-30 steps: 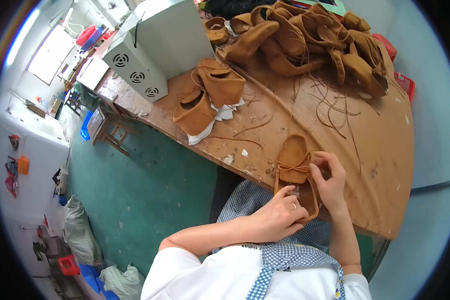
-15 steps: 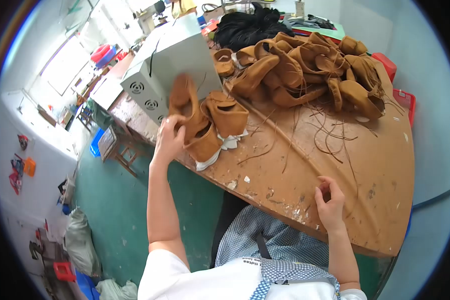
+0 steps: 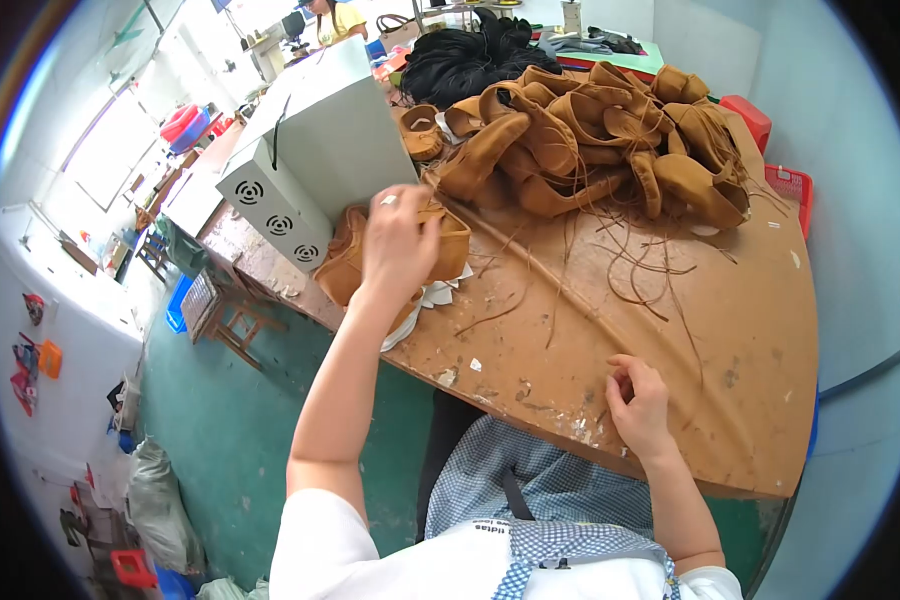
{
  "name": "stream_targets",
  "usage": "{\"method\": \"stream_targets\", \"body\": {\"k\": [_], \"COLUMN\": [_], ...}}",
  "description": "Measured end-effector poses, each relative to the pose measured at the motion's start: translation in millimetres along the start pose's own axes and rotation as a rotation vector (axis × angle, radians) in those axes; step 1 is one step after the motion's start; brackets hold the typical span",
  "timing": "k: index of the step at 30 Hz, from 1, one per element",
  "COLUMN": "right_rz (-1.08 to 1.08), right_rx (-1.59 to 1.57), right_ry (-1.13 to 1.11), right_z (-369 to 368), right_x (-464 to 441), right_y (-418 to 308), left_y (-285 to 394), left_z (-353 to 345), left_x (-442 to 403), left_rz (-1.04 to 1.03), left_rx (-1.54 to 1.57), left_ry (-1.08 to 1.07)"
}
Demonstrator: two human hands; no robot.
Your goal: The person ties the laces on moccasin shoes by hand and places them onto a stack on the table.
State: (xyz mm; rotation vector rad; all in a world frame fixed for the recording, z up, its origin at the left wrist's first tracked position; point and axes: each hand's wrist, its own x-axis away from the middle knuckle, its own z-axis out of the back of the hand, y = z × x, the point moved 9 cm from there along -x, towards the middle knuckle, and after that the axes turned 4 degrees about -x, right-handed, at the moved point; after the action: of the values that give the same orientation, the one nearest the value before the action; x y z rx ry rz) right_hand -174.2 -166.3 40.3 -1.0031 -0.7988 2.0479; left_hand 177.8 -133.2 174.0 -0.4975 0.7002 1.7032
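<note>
My left hand is over the brown shoes beside the white box, its thumb apart from its slightly blurred fingers. It covers part of these shoes, and its fingertips are partly hidden. White paper sticks out beneath them. Near the table's front edge is my right hand, loosely curled with a gap between thumb and fingers and nothing in it. A large heap of brown shoes with loose laces lies further back on the table.
The brown table has scuffs along its front edge. A white box with round vents stands at the left. Behind are a black pile and a person in yellow. Red baskets are at the right.
A shoe first in front of me was carried left to the shoes by the box and let go there. My left hand has since shifted right; my right hand stays near the front edge.
</note>
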Motion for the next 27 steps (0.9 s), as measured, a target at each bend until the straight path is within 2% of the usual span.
{"method": "stream_targets", "body": {"k": [3, 4, 7, 9, 12, 13, 15, 16, 18, 20, 23, 25, 27], "right_rz": [-0.002, -0.003, -0.011, -0.029, -0.013, 0.000, 0.023, 0.035, 0.050, 0.028, -0.068, -0.196, -0.370], "right_rx": [-0.023, -0.029, -0.048, -0.060, -0.046, -0.039, -0.029, -0.029, -0.022, -0.030, -0.104, -0.228, -0.402], "right_ry": [0.008, 0.011, 0.030, 0.044, 0.054, 0.052, 0.041, 0.042, 0.037, 0.019, 0.047, 0.090, 0.134], "right_z": [0.9, 0.9, 1.9, 3.3, 4.1, 4.7, 3.7, 2.8, 3.5, 2.0, 5.8, 11.0, 12.4], "right_x": [-1.3, -2.4, -3.5, -2.7, -4.0, -4.1, -5.0, -6.4, -6.2, -5.9, -4.3, 0.0, 10.2], "right_y": [-0.3, 0.5, 6.0, 10.0, 11.3, 10.4, 8.1, 7.5, 6.3, 8.2, 12.2, 23.7, 42.9], "left_y": [4.0, -2.6, -22.7, -32.4, -45.4, -40.9, -21.7, -4.6, 26.8, 64.1, 114.7, 136.5, 149.0], "left_z": [-72.2, -103.6, -159.9, -180.6, -188.0, -175.6, -123.7, -90.9, -43.9, -18.7, -28.7, -40.5, -46.4], "left_x": [-52.0, -68.3, -86.0, -90.9, -104.2, -109.7, -122.4, -124.8, -133.1, -130.9, -85.1, -20.6, 43.9], "left_rz": [0.059, 0.094, 0.226, 0.312, 0.410, 0.421, 0.303, 0.267, 0.169, 0.032, 0.156, 0.367, 0.557], "left_rx": [-0.032, -0.125, -0.238, -0.294, -0.220, -0.178, 0.066, 0.065, 0.293, 0.357, 0.941, 1.286, 1.428], "left_ry": [-0.121, -0.202, -0.214, -0.243, -0.343, -0.278, 0.175, 0.335, 0.447, 0.348, -0.202, -0.473, -0.639]}}
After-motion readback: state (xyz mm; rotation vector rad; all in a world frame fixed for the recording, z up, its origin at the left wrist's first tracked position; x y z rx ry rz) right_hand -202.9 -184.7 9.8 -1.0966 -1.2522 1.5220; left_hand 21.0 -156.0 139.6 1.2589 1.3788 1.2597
